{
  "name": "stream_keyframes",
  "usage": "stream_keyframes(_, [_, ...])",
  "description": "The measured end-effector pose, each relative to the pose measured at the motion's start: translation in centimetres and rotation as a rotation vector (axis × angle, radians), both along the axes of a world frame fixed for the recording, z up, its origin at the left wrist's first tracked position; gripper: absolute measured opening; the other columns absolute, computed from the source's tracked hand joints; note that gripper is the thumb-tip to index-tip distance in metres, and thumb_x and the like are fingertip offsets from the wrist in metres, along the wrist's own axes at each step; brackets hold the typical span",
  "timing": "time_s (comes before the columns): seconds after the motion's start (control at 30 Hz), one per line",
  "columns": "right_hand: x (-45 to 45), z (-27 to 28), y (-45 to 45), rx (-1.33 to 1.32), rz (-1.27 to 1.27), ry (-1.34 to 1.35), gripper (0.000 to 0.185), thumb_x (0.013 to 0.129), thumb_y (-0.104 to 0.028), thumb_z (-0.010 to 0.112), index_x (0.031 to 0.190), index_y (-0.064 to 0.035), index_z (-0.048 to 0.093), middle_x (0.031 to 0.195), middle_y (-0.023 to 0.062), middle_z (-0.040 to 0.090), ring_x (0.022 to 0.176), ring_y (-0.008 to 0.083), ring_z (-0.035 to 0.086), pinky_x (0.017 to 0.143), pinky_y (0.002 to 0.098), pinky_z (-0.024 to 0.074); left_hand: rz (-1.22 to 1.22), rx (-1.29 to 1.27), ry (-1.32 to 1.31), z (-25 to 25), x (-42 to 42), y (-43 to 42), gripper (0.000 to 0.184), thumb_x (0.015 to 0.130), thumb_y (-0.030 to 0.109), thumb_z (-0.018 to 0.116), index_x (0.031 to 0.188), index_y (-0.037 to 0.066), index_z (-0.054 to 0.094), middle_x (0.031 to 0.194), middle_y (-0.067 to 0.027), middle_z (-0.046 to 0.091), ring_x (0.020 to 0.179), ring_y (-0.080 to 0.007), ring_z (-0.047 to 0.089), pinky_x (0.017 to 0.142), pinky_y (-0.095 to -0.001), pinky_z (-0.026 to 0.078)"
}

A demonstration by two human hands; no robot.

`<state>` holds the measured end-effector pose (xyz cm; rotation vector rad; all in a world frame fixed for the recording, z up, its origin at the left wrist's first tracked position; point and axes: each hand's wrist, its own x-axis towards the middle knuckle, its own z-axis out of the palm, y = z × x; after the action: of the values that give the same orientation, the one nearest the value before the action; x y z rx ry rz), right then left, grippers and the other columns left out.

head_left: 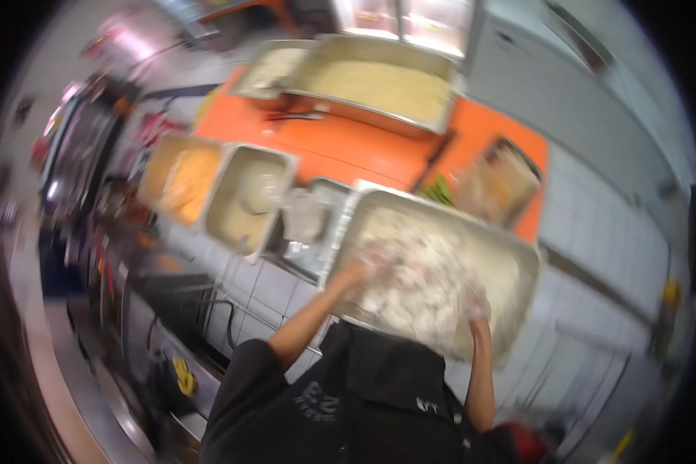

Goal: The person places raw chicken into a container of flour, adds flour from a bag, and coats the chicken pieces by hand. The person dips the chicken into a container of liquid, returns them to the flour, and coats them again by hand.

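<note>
A large metal pan (530, 290) holds a heap of white, flour-coated pieces (421, 271). Into the left side of that heap reaches my left hand (371, 264), floury and smeared by motion, its fingers blending with the coated pieces. My right hand (475, 303) is at the pan's right part, also whitened and touching or just over the pieces. Its fingers are blurred, so whether either hand grips a piece cannot be made out.
Left of the pan stand a tray with a pale item (303, 215), a tub with pale contents (228, 209) and a tub with orange contents (187, 184). Behind, an orange surface (356, 158) bears a wide pan of yellowish crumbs (379, 83) and a brown bag (496, 184).
</note>
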<state>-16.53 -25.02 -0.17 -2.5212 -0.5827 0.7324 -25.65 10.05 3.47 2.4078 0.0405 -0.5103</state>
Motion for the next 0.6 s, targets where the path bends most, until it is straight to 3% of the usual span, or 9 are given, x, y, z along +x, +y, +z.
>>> stream_keyframes(0.07, [-0.8, -1.1, -1.9, -0.166, 0.037, -0.013, 0.043, 0.096, -0.022, 0.038, 0.132, -0.0007, 0.047, 0.133, 0.0192, 0.048, 0.124, 0.0304, 0.045, 0.103, 0.0342, 0.0355, 0.196, 0.266, -0.024, 0.4, -1.4, 0.5, 0.038, 0.093, 0.032, 0.045, 0.115, 0.005, 0.059, 0.101, -0.0198, 0.06, 0.096, -0.0329, 0.057, 0.087, -0.042, 0.046])
stream_keyframes(0.13, [0.1, -1.4, -2.5, -0.202, -0.009, 0.05, 0.043, 0.095, -0.022, 0.04, 0.132, -0.0012, 0.046, 0.129, 0.0188, 0.05, 0.119, 0.0302, 0.048, 0.1, 0.0368, 0.0377, 0.43, 0.299, 0.298, 2.6, 0.2, -1.6, 0.042, 0.093, 0.035, 0.045, 0.12, 0.004, 0.054, 0.108, -0.0232, 0.059, 0.098, -0.0368, 0.057, 0.086, -0.0423, 0.046])
stream_keyframes(0.17, [0.9, -2.0, -1.3, -0.195, 0.023, 0.096, 0.043, 0.094, -0.022, 0.041, 0.132, -0.0016, 0.045, 0.125, 0.0185, 0.052, 0.113, 0.03, 0.05, 0.097, 0.0395, 0.0399, 0.382, 0.3, 0.294, 0.2, 0.2, -2.4, 0.042, 0.093, 0.035, 0.045, 0.12, 0.004, 0.054, 0.108, -0.0232, 0.059, 0.098, -0.0368, 0.057, 0.086, -0.0423, 0.046])
stream_keyframes(0.27, [-0.8, -6.5, 0.2, 0.512, -0.376, 0.667, 0.048, 0.094, -0.028, 0.047, 0.134, -0.0012, 0.043, 0.129, 0.0133, 0.051, 0.115, 0.0235, 0.05, 0.097, 0.0383, 0.0398, 0.284, 0.378, 0.181, -5.8, -1.9, -3.6, 0.055, 0.088, 0.044, 0.048, 0.116, -0.003, 0.058, 0.105, -0.0265, 0.061, 0.098, -0.0416, 0.058, 0.091, -0.0439, 0.044])
stream_keyframes(0.33, [-1.6, -3.3, 4.5, 0.56, -0.529, 0.791, 0.054, 0.093, -0.034, 0.052, 0.137, -0.0031, 0.041, 0.136, 0.009, 0.046, 0.12, 0.0185, 0.044, 0.099, 0.0341, 0.037, 0.451, -0.288, 0.095, -6.1, -1.0, -5.9, 0.056, 0.09, 0.038, 0.049, 0.129, -0.003, 0.047, 0.118, -0.0227, 0.058, 0.107, -0.0365, 0.055, 0.098, -0.0388, 0.04])
stream_keyframes(0.37, [-1.8, -2.9, 5.4, 0.581, -0.552, 0.789, 0.054, 0.093, -0.034, 0.052, 0.137, -0.0031, 0.041, 0.136, 0.009, 0.046, 0.12, 0.0185, 0.044, 0.099, 0.0341, 0.037, 0.487, -0.421, 0.066, -4.4, -0.6, -7.2, 0.055, 0.094, 0.033, 0.048, 0.137, 0.0, 0.039, 0.127, -0.0146, 0.054, 0.114, -0.0277, 0.051, 0.1, -0.0337, 0.038])
stream_keyframes(0.47, [-1.5, -1.3, 6.0, 0.685, -0.653, 0.999, 0.055, 0.094, -0.034, 0.052, 0.139, -0.0062, 0.039, 0.142, 0.0091, 0.04, 0.124, 0.0194, 0.042, 0.101, 0.0318, 0.0352, 0.65, -0.684, 0.253, -2.9, 1.9, -8.5, 0.051, 0.098, 0.037, 0.042, 0.136, 0.003, 0.042, 0.131, -0.0085, 0.05, 0.121, -0.0211, 0.046, 0.102, -0.0314, 0.036])
stream_keyframes(0.5, [-1.8, 0.4, 5.6, 0.687, -0.704, 0.945, 0.052, 0.094, -0.035, 0.052, 0.137, -0.0069, 0.043, 0.14, 0.0085, 0.042, 0.123, 0.0189, 0.042, 0.101, 0.0317, 0.0356, 0.582, -0.774, 0.21, -2.7, 2.1, -8.4, 0.065, 0.098, 0.053, 0.029, 0.139, 0.004, 0.038, 0.132, -0.0104, 0.049, 0.117, -0.02, 0.049, 0.101, -0.0323, 0.036])
stream_keyframes(0.6, [-2.8, 0.9, 4.0, 0.794, -0.66, 0.862, 0.049, 0.093, -0.037, 0.053, 0.133, -0.0082, 0.049, 0.137, 0.0087, 0.045, 0.123, 0.0194, 0.043, 0.101, 0.0319, 0.0359, 0.791, -1.063, 0.234, -2.1, 1.8, -8.6, 0.066, 0.098, 0.054, 0.023, 0.139, 0.005, 0.039, 0.134, -0.0108, 0.048, 0.118, -0.0229, 0.049, 0.101, -0.034, 0.037])
